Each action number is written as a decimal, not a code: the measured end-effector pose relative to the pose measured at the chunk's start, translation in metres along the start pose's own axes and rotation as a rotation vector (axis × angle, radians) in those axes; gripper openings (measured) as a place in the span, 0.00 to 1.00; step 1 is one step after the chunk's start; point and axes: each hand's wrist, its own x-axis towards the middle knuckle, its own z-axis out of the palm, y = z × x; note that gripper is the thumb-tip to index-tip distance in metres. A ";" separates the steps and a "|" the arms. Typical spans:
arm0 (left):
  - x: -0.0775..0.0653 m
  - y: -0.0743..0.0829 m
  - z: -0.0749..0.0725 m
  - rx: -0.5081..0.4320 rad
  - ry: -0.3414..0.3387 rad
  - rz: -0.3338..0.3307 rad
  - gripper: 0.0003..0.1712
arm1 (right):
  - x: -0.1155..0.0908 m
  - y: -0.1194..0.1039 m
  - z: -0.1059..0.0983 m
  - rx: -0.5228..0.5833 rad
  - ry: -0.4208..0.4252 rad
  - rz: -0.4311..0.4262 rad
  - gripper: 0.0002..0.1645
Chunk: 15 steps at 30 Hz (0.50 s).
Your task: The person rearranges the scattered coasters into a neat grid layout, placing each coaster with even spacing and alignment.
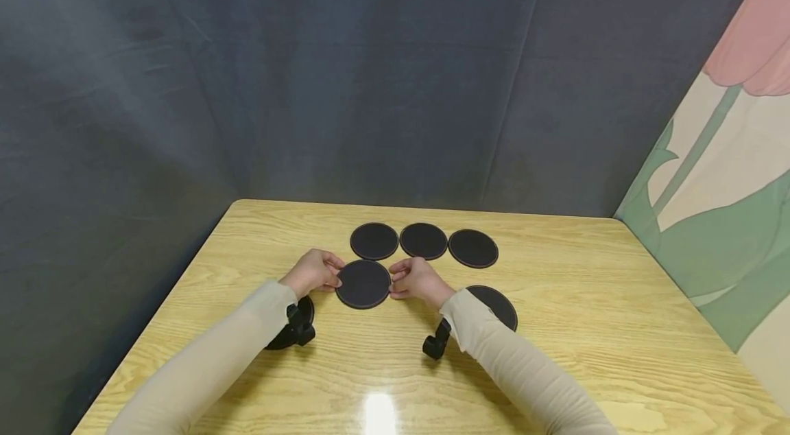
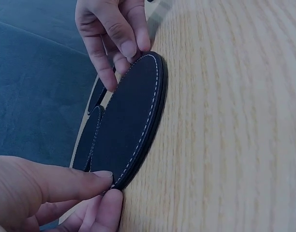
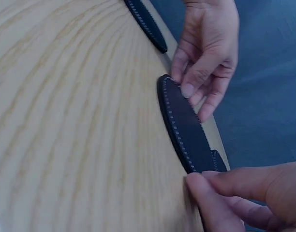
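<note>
A round black coaster (image 1: 364,283) with pale stitching round its border lies between my two hands. My left hand (image 1: 316,272) pinches its left edge; in the left wrist view the thumb (image 2: 97,182) presses on top and a fingertip sits at the rim below. On the opposite side, my right hand (image 1: 420,280) holds the right edge between thumb and fingers, seen close up in the right wrist view (image 3: 244,198). The rim looks double-layered in the left wrist view. Directly behind it, three matching coasters lie in a row: left (image 1: 374,241), middle (image 1: 423,241) and right (image 1: 473,248).
Another black coaster (image 1: 496,304) lies partly under my right forearm. Beneath my left wrist a black round shape (image 1: 284,337) is mostly covered. The wooden table (image 1: 586,325) ends at a dark curtain (image 1: 382,78) at the back and left. A painted flower panel (image 1: 728,167) borders its right side.
</note>
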 end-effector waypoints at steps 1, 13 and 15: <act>0.000 -0.001 -0.001 -0.011 0.001 -0.002 0.20 | -0.001 -0.001 -0.001 0.004 -0.010 -0.003 0.25; -0.007 0.007 -0.014 -0.117 -0.054 0.063 0.23 | -0.021 -0.009 -0.033 0.049 -0.188 -0.099 0.27; -0.009 0.011 -0.013 -0.138 -0.062 0.083 0.23 | -0.026 -0.013 -0.039 0.055 -0.194 -0.127 0.27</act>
